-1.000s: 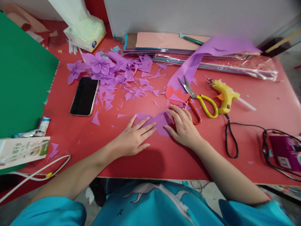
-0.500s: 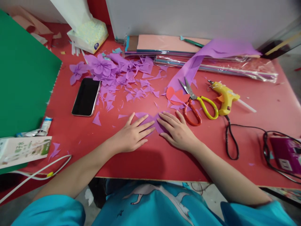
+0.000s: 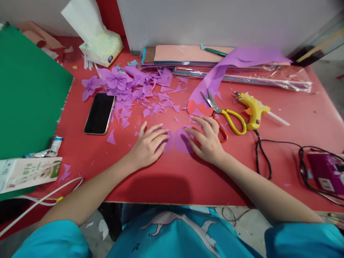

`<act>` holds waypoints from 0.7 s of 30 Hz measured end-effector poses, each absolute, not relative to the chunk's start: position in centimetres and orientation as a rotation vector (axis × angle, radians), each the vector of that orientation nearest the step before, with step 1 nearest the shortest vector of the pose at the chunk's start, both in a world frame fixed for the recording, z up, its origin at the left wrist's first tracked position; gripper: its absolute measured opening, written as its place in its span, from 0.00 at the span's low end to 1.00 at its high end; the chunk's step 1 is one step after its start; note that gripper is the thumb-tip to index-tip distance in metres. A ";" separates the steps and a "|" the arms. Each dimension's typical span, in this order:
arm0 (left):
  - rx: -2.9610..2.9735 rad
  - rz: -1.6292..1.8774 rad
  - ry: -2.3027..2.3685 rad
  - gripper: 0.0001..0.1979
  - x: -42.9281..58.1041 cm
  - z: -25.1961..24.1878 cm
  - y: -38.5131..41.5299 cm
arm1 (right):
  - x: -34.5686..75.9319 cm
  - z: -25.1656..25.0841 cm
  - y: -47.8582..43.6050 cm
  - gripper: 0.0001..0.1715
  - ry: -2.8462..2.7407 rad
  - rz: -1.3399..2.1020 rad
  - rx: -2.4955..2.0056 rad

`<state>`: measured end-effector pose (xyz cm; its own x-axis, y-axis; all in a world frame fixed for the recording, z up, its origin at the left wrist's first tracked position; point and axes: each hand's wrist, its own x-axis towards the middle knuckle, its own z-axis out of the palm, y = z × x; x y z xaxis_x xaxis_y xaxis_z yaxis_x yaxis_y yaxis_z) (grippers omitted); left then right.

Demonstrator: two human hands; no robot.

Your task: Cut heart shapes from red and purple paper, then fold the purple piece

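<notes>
On the red table a purple paper cutout [image 3: 180, 140] lies flat, its two rounded lobes meeting at a narrow middle. My left hand [image 3: 149, 145] rests over its left lobe, palm down with the fingers apart. Above the right lobe is my right hand [image 3: 206, 141], fingers spread and bent, partly lifted. Whether the fingertips touch the paper I cannot tell. Just beyond my right hand lie red paper shapes [image 3: 200, 108] and scissors [image 3: 215, 105] with one red and one yellow handle.
Purple paper flowers [image 3: 116, 79] and scraps lie behind my left hand, beside a phone [image 3: 99, 114]. A yellow glue gun [image 3: 254, 110] with a black cord sits at the right. Wrapped paper packs [image 3: 185, 53] and a tissue box [image 3: 103, 50] stand along the back.
Both hands have loosened from lying flat on the cutout. The right hand's fingers have bent and lifted, and the hands have drawn slightly apart, showing more of the purple paper.
</notes>
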<state>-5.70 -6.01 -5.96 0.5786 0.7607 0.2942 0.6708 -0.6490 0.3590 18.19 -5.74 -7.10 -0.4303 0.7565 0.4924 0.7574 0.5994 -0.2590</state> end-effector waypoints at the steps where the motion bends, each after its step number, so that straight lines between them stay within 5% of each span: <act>1: 2.581 0.637 1.254 0.11 -5.4 -5.9 -5.9 | 18.2 -7.1 -5.3 0.12 -2.295 0.014 -1.137; 6: 2.623 0.492 1.255 0.13 -4.5 -6.5 -5.3 | 17.8 -7.2 -3.8 0.14 -2.581 0.134 -0.753; 21: 2.633 0.526 1.283 0.13 -4.3 -6.4 -5.1 | 17.7 -7.0 -3.6 0.12 -2.450 0.098 -0.895</act>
